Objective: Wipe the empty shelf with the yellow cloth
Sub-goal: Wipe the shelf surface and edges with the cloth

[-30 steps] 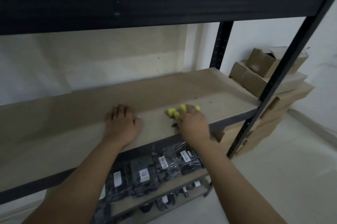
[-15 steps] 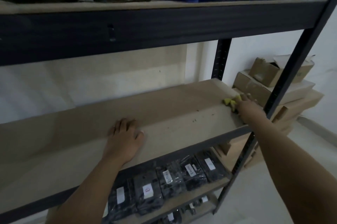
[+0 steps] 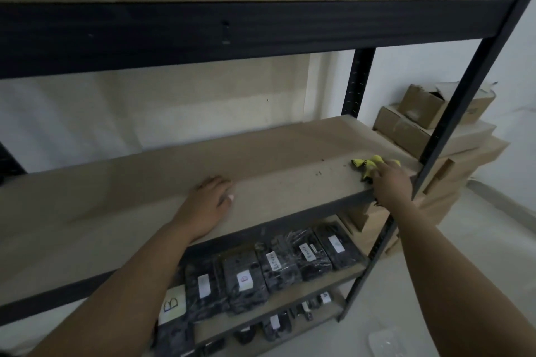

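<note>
My left hand [image 3: 210,205] lies flat, palm down with fingers loose and gripping nothing, near the front middle of the empty shelf [image 3: 145,200]. Small dark crumbs [image 3: 319,173] dot the board between my hands; below the shelf sit wrapped black packs with white labels [image 3: 275,266]. My right hand [image 3: 390,184] presses down on the yellow cloth [image 3: 366,164], fingers curled over it at the shelf's right front corner, just beside the dark upright post [image 3: 452,112], cardboard boxes [image 3: 420,121] behind.
</note>
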